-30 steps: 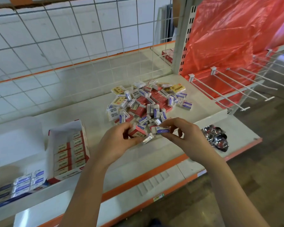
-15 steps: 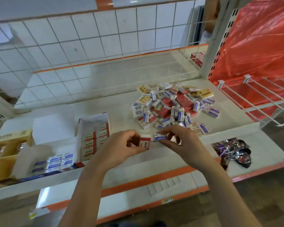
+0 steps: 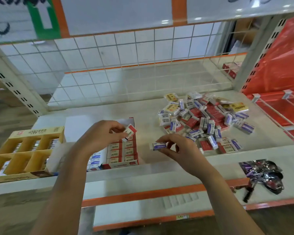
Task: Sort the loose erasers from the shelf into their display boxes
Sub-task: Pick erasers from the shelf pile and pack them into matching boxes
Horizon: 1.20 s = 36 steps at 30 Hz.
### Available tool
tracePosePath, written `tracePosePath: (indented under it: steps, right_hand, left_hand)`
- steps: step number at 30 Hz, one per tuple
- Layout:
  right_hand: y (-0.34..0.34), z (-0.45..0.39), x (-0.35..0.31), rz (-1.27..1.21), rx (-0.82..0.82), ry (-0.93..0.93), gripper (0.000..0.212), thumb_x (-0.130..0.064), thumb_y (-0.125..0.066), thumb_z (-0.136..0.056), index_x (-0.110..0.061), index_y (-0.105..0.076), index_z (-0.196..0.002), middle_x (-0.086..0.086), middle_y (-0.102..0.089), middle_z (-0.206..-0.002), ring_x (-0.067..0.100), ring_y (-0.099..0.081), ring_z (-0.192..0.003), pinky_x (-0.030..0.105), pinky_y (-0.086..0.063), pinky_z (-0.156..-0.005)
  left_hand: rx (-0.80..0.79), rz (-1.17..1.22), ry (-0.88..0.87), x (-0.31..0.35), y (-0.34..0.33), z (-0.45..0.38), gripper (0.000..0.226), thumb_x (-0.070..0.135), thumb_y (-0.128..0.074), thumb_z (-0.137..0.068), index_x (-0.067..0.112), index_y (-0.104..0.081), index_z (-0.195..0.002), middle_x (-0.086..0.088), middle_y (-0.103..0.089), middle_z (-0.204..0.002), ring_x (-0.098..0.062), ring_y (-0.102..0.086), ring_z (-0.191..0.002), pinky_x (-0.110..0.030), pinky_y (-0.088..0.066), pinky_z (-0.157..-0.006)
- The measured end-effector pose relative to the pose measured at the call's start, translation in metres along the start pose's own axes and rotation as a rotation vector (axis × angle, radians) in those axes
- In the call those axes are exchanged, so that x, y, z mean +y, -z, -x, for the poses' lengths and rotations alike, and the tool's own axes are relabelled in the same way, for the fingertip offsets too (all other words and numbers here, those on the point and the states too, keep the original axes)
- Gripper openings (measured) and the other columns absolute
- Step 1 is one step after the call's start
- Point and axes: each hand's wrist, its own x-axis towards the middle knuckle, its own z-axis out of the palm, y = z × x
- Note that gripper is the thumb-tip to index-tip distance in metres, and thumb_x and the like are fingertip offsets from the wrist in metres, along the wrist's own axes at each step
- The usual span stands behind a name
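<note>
My left hand pinches a red-and-white eraser just above the red display box, which holds rows of the same erasers. My right hand pinches a blue-and-white eraser to the right of that box, over the shelf. A blue display box with blue-and-white erasers sits left of the red one, partly hidden by my left forearm. The loose pile of erasers lies at the right of the shelf.
A yellow compartmented display box stands at the far left. A bunch of dark shiny wrappers lies on the lower ledge at right. A wire grid backs the shelf; white hooks and red plastic are at far right.
Both hands have moved left from the pile with their erasers. My left hand now hovers over the red box, and the hands have drawn apart. The view has swung left and up.
</note>
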Motion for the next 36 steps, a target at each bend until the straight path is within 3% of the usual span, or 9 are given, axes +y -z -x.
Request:
tracePosePath:
  steps: [5,10,17,25,31,36]
  right_hand:
    - [-0.021,-0.013,-0.003,0.016,-0.046,0.016,0.018,-0.02,-0.067,-0.085,-0.021,-0.064,-0.102,-0.013,-0.06,-0.092,0.0,-0.054,-0.083,0.006,-0.038,-0.067]
    - [-0.034,-0.02,-0.005,0.035,-0.05,0.01,0.016,-0.02,-0.068,-0.084,-0.022,-0.063,-0.099,-0.011,-0.062,-0.092,0.003,-0.055,-0.08,0.009,-0.04,-0.068]
    - [-0.046,-0.023,-0.01,0.036,-0.038,-0.04,0.017,-0.022,-0.067,-0.085,-0.019,-0.064,-0.102,-0.008,-0.064,-0.095,0.002,-0.055,-0.081,0.006,-0.04,-0.069]
    - [-0.052,-0.026,-0.011,0.047,-0.043,-0.078,0.018,-0.025,-0.065,-0.086,-0.021,-0.064,-0.104,-0.009,-0.063,-0.096,0.001,-0.054,-0.081,0.007,-0.04,-0.069]
    - [-0.053,-0.028,-0.012,0.054,-0.05,-0.075,0.02,-0.024,-0.064,-0.087,-0.019,-0.063,-0.106,-0.007,-0.063,-0.099,0.003,-0.054,-0.081,0.007,-0.04,-0.07]
    - [-0.055,-0.028,-0.015,0.058,-0.053,-0.072,0.02,-0.024,-0.063,-0.087,-0.019,-0.063,-0.106,-0.008,-0.063,-0.098,0.0,-0.054,-0.08,0.005,-0.04,-0.07]
  left_hand:
    - [-0.015,-0.294,0.04,-0.017,0.013,-0.029,0.025,0.033,-0.064,-0.087,0.022,-0.068,-0.108,0.004,-0.068,-0.103,-0.012,-0.059,-0.087,-0.019,-0.036,-0.06]
    - [-0.04,-0.47,0.047,-0.021,0.014,-0.053,0.024,0.029,-0.061,-0.089,0.02,-0.07,-0.109,0.002,-0.069,-0.103,-0.016,-0.061,-0.092,-0.029,-0.047,-0.076]
    - [-0.005,-0.786,0.092,-0.017,0.005,-0.071,0.02,0.026,-0.06,-0.09,0.021,-0.068,-0.107,0.002,-0.067,-0.099,-0.017,-0.062,-0.089,-0.025,-0.04,-0.067]
    - [-0.129,-0.804,0.066,-0.021,0.007,-0.078,0.018,0.022,-0.061,-0.088,0.021,-0.07,-0.104,0.001,-0.066,-0.088,-0.015,-0.059,-0.077,-0.025,-0.04,-0.063]
    - [-0.214,-0.746,0.026,-0.029,0.013,-0.085,0.02,0.025,-0.056,-0.09,0.021,-0.073,-0.1,0.002,-0.068,-0.087,-0.017,-0.062,-0.08,-0.024,-0.042,-0.065]
    - [-0.202,-0.774,0.006,-0.036,0.011,-0.088,0.019,0.028,-0.057,-0.09,0.023,-0.073,-0.098,0.004,-0.068,-0.084,-0.016,-0.062,-0.077,-0.025,-0.044,-0.064]
